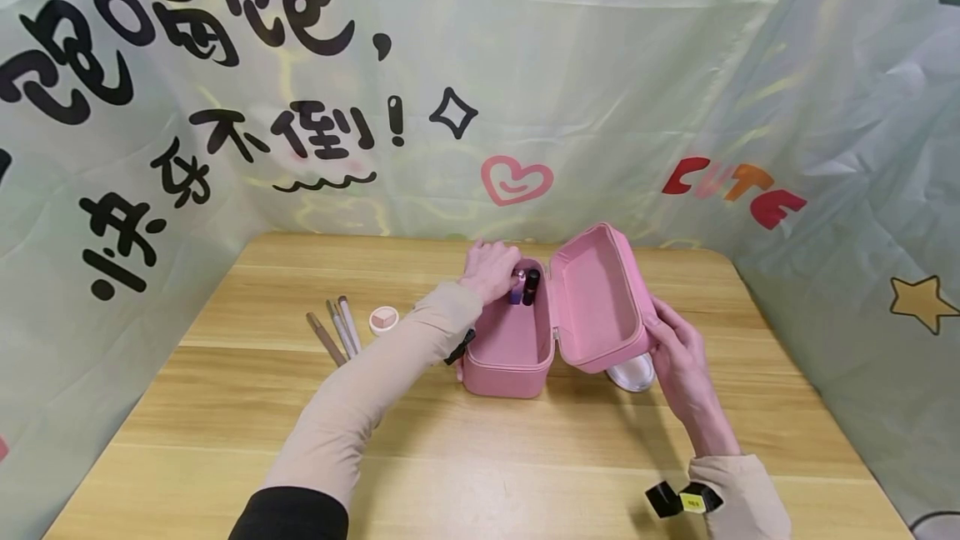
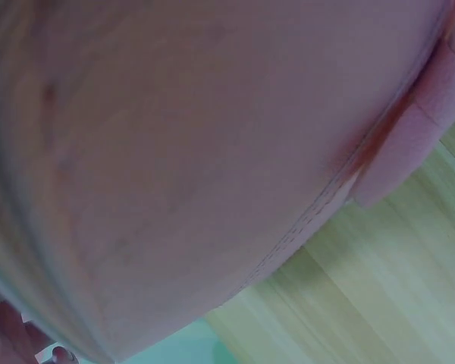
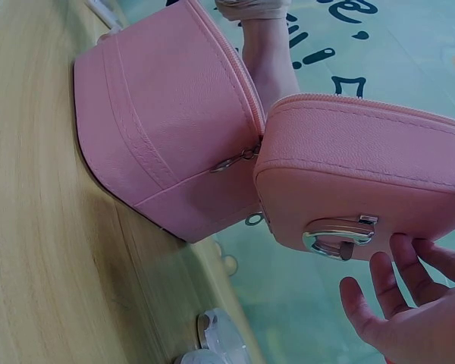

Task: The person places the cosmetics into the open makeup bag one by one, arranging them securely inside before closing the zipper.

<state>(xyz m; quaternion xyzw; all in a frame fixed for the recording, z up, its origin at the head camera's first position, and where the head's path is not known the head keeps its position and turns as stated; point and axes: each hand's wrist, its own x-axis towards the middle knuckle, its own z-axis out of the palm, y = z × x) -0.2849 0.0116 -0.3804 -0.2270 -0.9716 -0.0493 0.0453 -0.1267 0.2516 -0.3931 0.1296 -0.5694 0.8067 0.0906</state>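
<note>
A pink cosmetic case [image 1: 504,377] stands on the table, its lid [image 1: 600,298] swung out to the right. My left hand [image 1: 491,269] is at the case's far end, next to a purple bottle [image 1: 517,290] and a black tube [image 1: 531,288] inside. Its fingertips are largely hidden in the head view; the left wrist view shows fingers [image 2: 11,334] only at its lower left corner. Against the lid's outer face, near a silver handle [image 3: 341,239], my right hand [image 3: 425,326] touches with spread, fairly straight fingers.
Left of the case lie several slim brushes or pencils [image 1: 341,327] and a small round white-rimmed compact [image 1: 383,320]. A clear round container [image 1: 632,373] sits partly beneath the lid on the right. Printed cloth [image 1: 600,107] hangs behind the wooden table [image 1: 480,465].
</note>
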